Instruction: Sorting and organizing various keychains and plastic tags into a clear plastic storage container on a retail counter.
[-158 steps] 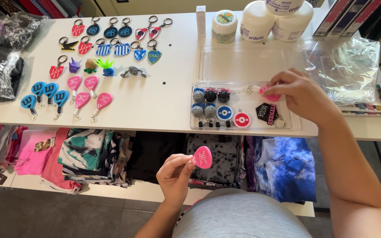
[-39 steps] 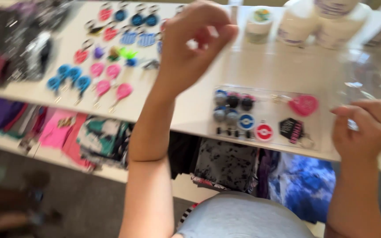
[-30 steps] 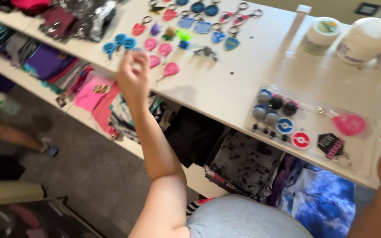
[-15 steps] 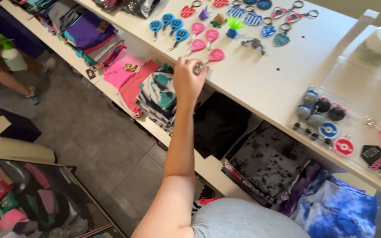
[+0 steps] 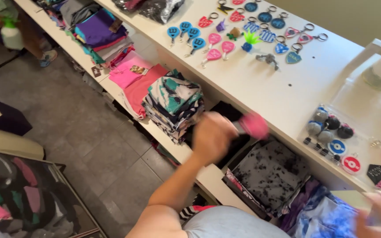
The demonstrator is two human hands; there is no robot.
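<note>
- A grey tiled floor is seen at the left and lower centre.
- A long white table runs diagonally across the upper right.
- A beige wall is seen at the upper right.

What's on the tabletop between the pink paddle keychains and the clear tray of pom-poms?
In the head view, only a grey keychain lies between the pink paddle keychains and the clear tray; otherwise bare white tabletop.

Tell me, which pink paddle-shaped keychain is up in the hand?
The blurred pink paddle-shaped keychain in the left hand, held off the white table. The other pink ones lie flat beside blue ones.
</note>
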